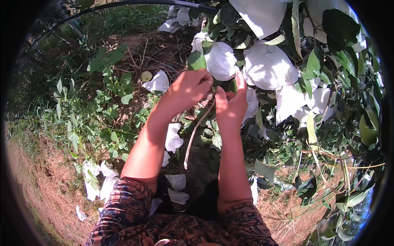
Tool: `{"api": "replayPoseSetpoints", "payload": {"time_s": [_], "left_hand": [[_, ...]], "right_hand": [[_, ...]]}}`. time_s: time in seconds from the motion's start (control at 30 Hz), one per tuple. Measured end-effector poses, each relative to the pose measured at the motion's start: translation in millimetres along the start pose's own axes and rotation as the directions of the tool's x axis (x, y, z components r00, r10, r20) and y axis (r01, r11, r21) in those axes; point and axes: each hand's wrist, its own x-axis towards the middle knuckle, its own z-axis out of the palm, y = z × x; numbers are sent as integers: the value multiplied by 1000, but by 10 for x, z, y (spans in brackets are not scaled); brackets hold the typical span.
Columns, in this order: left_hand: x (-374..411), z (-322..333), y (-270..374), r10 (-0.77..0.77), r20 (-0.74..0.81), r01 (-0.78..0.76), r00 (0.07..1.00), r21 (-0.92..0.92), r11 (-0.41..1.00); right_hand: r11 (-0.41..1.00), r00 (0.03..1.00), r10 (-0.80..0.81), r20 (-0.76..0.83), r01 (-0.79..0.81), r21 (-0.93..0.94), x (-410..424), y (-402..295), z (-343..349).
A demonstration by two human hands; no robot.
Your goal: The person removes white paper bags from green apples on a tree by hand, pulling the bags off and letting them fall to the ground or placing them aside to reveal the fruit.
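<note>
My left hand (192, 86) is bent beside a green leaf (197, 61), its fingertips pinched together; what lies between them is hidden. Facing it, my right hand (231, 100) has its thumb at a small green stem or fruit part (214, 89) and its raised fingers at the lower edge of a white bag (221, 61) among the leaves. Whether either hand grips something does not show clearly. A larger white bag (269, 66) hangs just right of my right hand. Below the hands, a thin bare twig (197, 132) slants downward between my forearms.
More white bags (292, 101) hang in the leafy branches at right. A pale green round fruit (146, 76) lies at left beside a white bag piece (158, 81). White pieces (100, 178) lie among weeds at lower left. A dark hose (138, 2) arches across the top.
</note>
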Motion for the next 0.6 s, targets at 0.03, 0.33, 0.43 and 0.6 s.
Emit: {"api": "replayPoseSetpoints", "payload": {"time_s": [0.03,0.33,0.43,0.6], "left_hand": [[33,6,-129,-25,-108,33,994,77,996],[263,172,-552,-112,-144,20,983,-526,850],[255,147,-515,-83,-52,35,995,-603,797],[211,75,-550,-98,-13,67,995,-645,761]], "right_hand": [[997,1000,18,15,-19,76,20,11,16],[985,997,11,77,-24,173,101,117,22],[990,995,22,101,-36,136,84,105,7],[990,990,40,135,-58,132,102,134,27]]}}
